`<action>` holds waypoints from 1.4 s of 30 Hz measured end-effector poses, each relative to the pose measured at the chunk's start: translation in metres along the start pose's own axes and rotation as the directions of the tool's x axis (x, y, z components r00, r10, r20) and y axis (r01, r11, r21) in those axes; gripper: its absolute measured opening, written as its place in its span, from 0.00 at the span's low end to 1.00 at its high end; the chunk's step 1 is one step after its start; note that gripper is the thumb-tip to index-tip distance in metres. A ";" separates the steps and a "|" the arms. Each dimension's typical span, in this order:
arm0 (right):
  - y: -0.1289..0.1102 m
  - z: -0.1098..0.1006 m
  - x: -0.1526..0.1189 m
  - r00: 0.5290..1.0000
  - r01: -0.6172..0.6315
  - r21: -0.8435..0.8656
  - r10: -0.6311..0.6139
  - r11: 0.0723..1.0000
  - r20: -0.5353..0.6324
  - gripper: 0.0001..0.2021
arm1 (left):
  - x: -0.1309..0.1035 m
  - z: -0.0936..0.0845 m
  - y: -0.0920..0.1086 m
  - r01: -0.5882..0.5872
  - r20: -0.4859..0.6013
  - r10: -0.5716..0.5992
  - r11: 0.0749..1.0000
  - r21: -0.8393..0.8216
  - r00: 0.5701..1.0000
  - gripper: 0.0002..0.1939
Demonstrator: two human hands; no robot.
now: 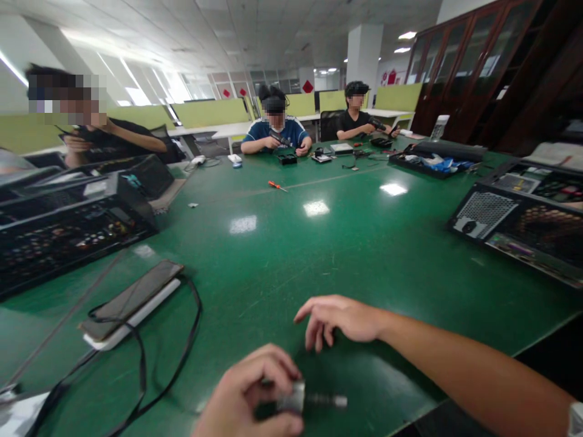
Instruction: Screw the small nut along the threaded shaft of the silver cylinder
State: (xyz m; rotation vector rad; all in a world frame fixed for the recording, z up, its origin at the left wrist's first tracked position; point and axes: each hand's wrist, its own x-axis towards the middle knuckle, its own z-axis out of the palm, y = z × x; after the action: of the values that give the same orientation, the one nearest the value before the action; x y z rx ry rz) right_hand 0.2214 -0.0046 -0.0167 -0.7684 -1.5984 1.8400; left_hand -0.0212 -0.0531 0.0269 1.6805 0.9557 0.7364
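Low in the head view, my left hand [257, 388] is closed around a short silver cylinder [297, 397]. A thin dark rod with a bright tip sticks out of it to the right. The cylinder is blurred and partly covered by my fingers, so its exact kind does not show. My right hand [341, 318] hovers just beyond it, over the green table [255, 273], palm down. Its fingers are bent a little and spread apart, with nothing in them.
A power strip [146, 312] with black cables lies at left. Open computer cases stand at left [77, 218] and right [487, 212]. Farther off lie an orange screwdriver [276, 185] and a black tray [432, 161]. Several people sit around the table.
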 end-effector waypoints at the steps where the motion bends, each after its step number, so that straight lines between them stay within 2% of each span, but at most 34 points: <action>1: 0.003 -0.011 -0.003 0.989 0.066 0.028 -0.062 0.997 -0.133 0.21 | 0.016 0.008 -0.001 0.035 0.023 -0.035 0.999 -0.005 0.999 0.13; 3: 0.008 -0.026 -0.003 0.941 0.170 -0.019 -0.167 0.985 -0.295 0.22 | 0.046 0.020 -0.006 0.020 -0.036 -0.023 0.997 -0.068 0.999 0.11; 5: 0.010 -0.031 -0.001 0.922 0.202 -0.102 -0.224 0.974 -0.316 0.21 | 0.066 0.026 -0.018 -0.022 -0.115 0.003 0.987 -0.159 0.993 0.12; 7: 0.007 -0.031 -0.002 0.921 0.200 -0.195 -0.252 0.960 -0.296 0.22 | 0.076 0.024 -0.032 -0.025 -0.141 -0.005 0.976 -0.216 0.990 0.12; 10: 0.000 -0.025 -0.006 0.934 0.168 -0.401 -0.276 0.901 -0.227 0.29 | 0.075 0.016 -0.047 -0.012 -0.162 -0.032 0.965 -0.262 0.986 0.13; 12: -0.004 -0.022 -0.010 0.935 0.150 -0.522 -0.292 0.840 -0.200 0.31 | 0.073 0.012 -0.050 -0.018 -0.208 -0.043 0.959 -0.283 0.977 0.14; 14: -0.005 -0.020 -0.012 0.934 0.113 -0.566 -0.282 0.817 -0.220 0.30 | 0.072 0.010 -0.049 -0.023 -0.237 -0.051 0.954 -0.299 0.970 0.15; 19: 0.001 -0.014 -0.011 0.932 -0.051 -0.498 -0.138 0.866 -0.335 0.12 | 0.072 0.013 -0.049 -0.032 -0.237 -0.052 0.940 -0.340 0.970 0.15; 21: 0.001 -0.011 -0.009 0.948 -0.046 -0.542 -0.136 0.839 -0.289 0.11 | 0.072 0.014 -0.049 -0.032 -0.210 -0.044 0.937 -0.347 0.977 0.14; 24: 0.001 -0.008 -0.008 0.955 0.030 -0.695 -0.225 0.719 -0.192 0.11 | 0.070 0.017 -0.048 -0.047 -0.153 -0.006 0.941 -0.336 0.988 0.13; 25: 0.001 -0.008 -0.008 0.951 0.038 -0.711 -0.244 0.703 -0.191 0.13 | 0.070 0.018 -0.048 -0.054 -0.144 0.007 0.943 -0.327 0.990 0.12; 28: 0.001 -0.009 -0.010 0.935 0.016 -0.680 -0.251 0.733 -0.249 0.32 | 0.069 0.019 -0.047 -0.071 -0.150 0.025 0.948 -0.309 0.988 0.11; 29: 0.000 -0.011 -0.011 0.931 0.012 -0.673 -0.254 0.739 -0.262 0.35 | 0.069 0.019 -0.048 -0.075 -0.154 0.029 0.949 -0.306 0.988 0.11; 31: -0.001 -0.014 -0.013 0.922 0.026 -0.684 -0.281 0.729 -0.265 0.31 | 0.070 0.019 -0.048 -0.085 -0.161 0.037 0.950 -0.302 0.986 0.11; 34: -0.002 -0.016 -0.013 0.904 0.060 -0.712 -0.340 0.700 -0.258 0.12 | 0.070 0.018 -0.049 -0.094 -0.174 0.044 0.952 -0.291 0.984 0.11; 36: -0.002 -0.016 -0.012 0.898 0.078 -0.727 -0.365 0.682 -0.246 0.05 | 0.071 0.018 -0.050 -0.096 -0.177 0.045 0.953 -0.289 0.983 0.11; 38: -0.002 -0.014 -0.011 0.898 0.090 -0.733 -0.373 0.675 -0.232 0.04 | 0.071 0.018 -0.051 -0.099 -0.176 0.049 0.951 -0.292 0.983 0.12; 42: -0.003 -0.012 -0.011 0.906 0.092 -0.717 -0.357 0.691 -0.228 0.14 | 0.071 0.019 -0.052 -0.100 -0.172 0.049 0.949 -0.298 0.984 0.12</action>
State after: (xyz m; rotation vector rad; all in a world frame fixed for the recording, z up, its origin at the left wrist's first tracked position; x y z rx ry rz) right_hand 0.2380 -0.0043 -0.0147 -1.0787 -2.0289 0.8091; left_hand 0.0174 0.0077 -0.0268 1.4062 0.8428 1.0304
